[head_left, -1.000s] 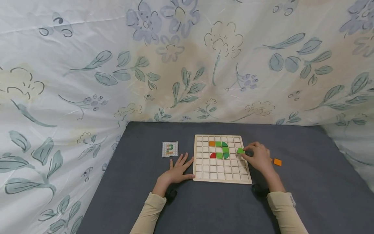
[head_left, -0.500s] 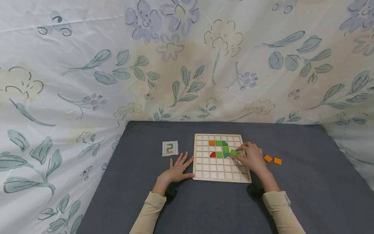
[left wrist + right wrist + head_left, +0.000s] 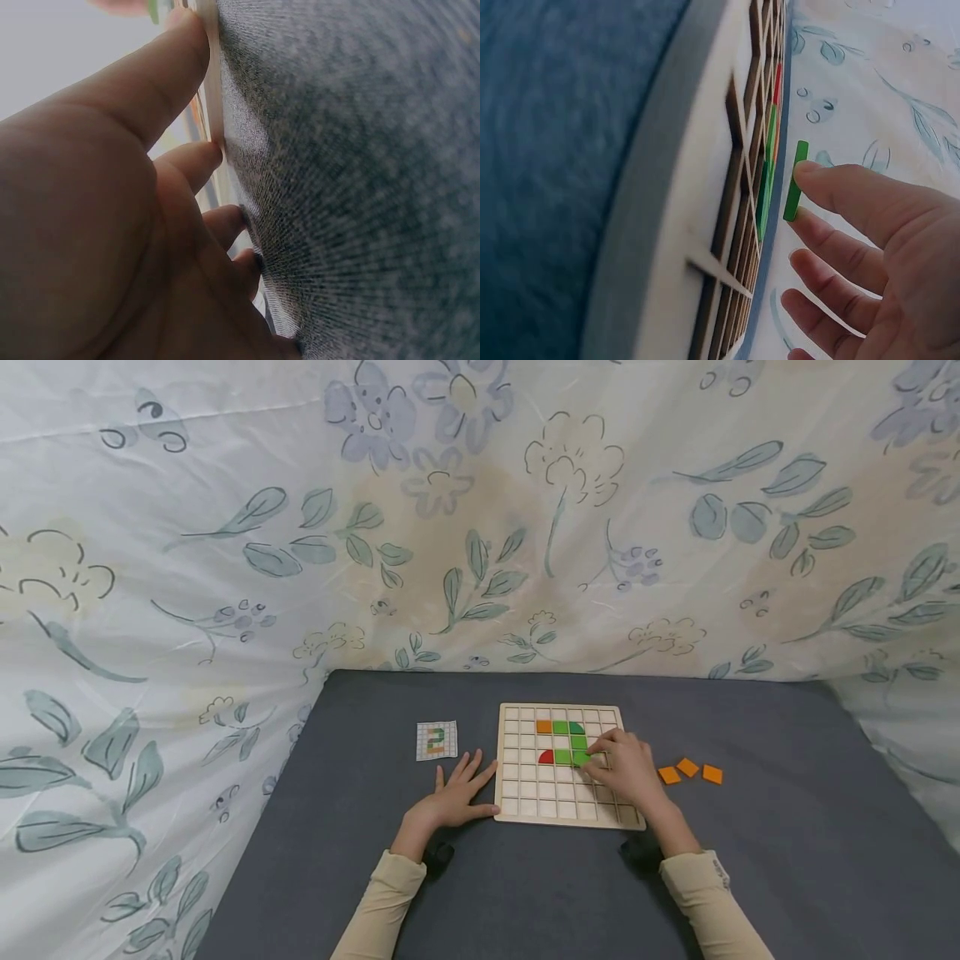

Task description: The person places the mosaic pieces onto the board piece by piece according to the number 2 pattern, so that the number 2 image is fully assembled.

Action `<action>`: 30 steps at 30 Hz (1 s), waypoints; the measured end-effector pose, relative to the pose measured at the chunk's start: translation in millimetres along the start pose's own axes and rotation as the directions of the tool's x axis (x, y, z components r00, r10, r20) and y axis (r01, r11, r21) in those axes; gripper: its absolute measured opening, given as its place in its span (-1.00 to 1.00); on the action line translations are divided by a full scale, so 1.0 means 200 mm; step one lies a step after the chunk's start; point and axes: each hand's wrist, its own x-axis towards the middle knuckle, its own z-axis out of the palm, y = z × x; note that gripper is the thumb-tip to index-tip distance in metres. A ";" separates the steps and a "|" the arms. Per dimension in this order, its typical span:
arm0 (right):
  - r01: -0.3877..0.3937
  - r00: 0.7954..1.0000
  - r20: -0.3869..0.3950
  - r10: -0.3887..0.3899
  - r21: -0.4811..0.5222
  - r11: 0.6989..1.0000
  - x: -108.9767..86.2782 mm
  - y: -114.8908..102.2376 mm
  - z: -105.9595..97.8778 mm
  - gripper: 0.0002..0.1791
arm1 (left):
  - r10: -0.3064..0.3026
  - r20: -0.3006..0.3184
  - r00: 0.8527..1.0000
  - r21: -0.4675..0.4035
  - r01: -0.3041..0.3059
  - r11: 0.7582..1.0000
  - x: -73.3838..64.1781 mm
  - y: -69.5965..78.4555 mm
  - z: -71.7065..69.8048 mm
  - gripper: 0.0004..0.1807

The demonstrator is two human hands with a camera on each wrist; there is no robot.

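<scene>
A wooden grid board (image 3: 555, 811) lies on the dark cloth. Spread fingers of my left hand (image 3: 450, 802) touch its left edge, and the left wrist view shows the thumb and a fingertip against that wooden edge (image 3: 214, 90). Between thumb and index finger, my right hand (image 3: 628, 768) pinches a green square tile (image 3: 796, 181) over the board's middle; it overlaps the dark green rounded tile there in the head view. Set in the grid are an orange square (image 3: 543, 727), green squares (image 3: 560, 727), a dark green quarter-round (image 3: 576, 727) and a red quarter-round (image 3: 547, 757).
Three loose orange square tiles (image 3: 687, 767) lie on the cloth right of the board, by the right forearm. A small printed pattern card (image 3: 426, 752) sits left of the board. Behind the table hangs a floral curtain (image 3: 480, 527).
My right hand has moved left over the board with the green tile, from its right edge to the middle. The orange tiles are now uncovered. My left hand stays in place.
</scene>
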 end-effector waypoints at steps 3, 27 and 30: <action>0.002 1.000 -0.001 -0.002 0.004 1.000 0.00 -0.01 0.01 -0.77 | 0.000 -0.002 1.000 0.001 0.000 1.000 0.00 0.00 0.00 -0.17; 0.072 0.994 0.086 -0.070 -0.010 0.997 0.05 -0.13 0.10 -0.78 | 0.013 -0.009 1.000 -0.007 -0.013 1.000 0.01 0.00 0.00 -0.18; 0.074 0.992 0.100 -0.073 -0.012 0.997 0.05 -0.15 0.11 -0.79 | 0.010 -0.009 1.000 -0.005 -0.010 1.000 0.01 0.00 0.01 -0.18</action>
